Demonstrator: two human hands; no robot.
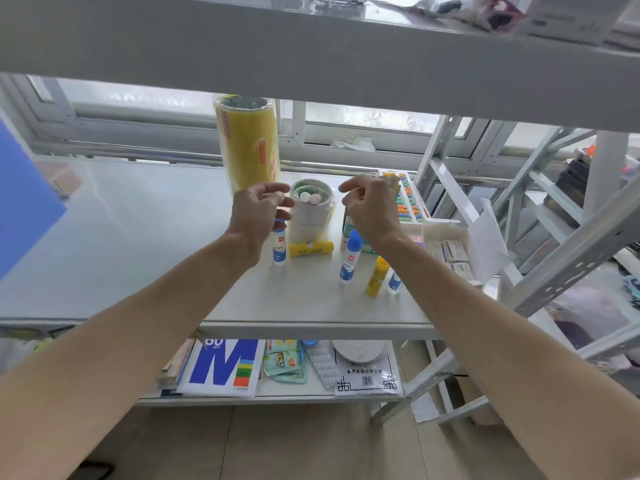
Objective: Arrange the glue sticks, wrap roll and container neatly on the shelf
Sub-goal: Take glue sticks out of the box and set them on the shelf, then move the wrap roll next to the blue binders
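A tall yellow wrap roll (248,143) stands upright at the back of the white shelf (138,237). In front of it stands a white round container (311,213), open on top, with small white and pink pieces inside. My left hand (258,211) hovers just left of the container, my right hand (370,207) just right of it; both have fingers apart and hold nothing. A blue-and-white glue stick (279,247) stands below my left hand. A yellow glue stick (311,248) lies flat before the container. Another blue one (349,259), a yellow one (376,276) and a partly hidden blue one (394,282) stand at the right.
A colourful bead abacus (408,199) and a box (349,233) sit behind my right hand, white boxes (453,251) at the shelf's right end. A blue sheet (24,202) hangs at the left. The upper shelf board (311,60) is close overhead. Paper packs (225,365) lie on the lower shelf.
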